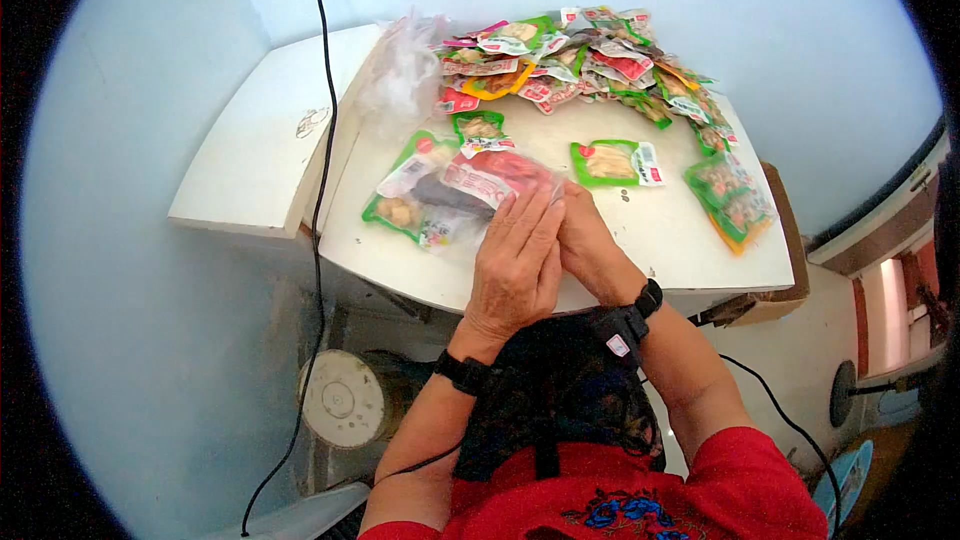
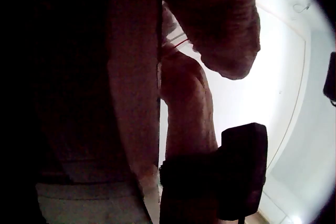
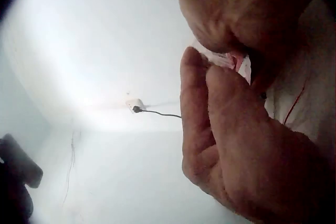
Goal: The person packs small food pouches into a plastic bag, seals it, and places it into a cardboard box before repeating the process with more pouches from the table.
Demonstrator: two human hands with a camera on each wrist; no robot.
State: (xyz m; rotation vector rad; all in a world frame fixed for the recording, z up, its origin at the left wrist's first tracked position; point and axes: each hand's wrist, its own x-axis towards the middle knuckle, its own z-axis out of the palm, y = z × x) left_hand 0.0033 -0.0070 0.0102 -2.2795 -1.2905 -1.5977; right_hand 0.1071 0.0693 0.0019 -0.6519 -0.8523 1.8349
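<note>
Both hands are together at the near end of a clear plastic bag (image 1: 548, 180) over the white table (image 1: 640, 250). A red-and-white food packet (image 1: 490, 176) shows through the film. My left hand (image 1: 518, 265) lies with its fingers along the bag's edge; in the right wrist view its thumb and forefinger pinch the film. My right hand (image 1: 588, 240) grips the same edge close beside it, its fingertips partly hidden behind the left hand. Green-edged packets (image 1: 400, 212) lie at the bag's left side. The left wrist view is dark, showing mostly hand outlines.
A heap of snack packets (image 1: 590, 65) fills the table's back. Crumpled clear bags (image 1: 400, 75) lie at back left. One green packet (image 1: 615, 163) lies right of the hands, another (image 1: 730, 202) near the right edge. A black cable (image 1: 325, 90) hangs at left, beside a stool (image 1: 342, 398).
</note>
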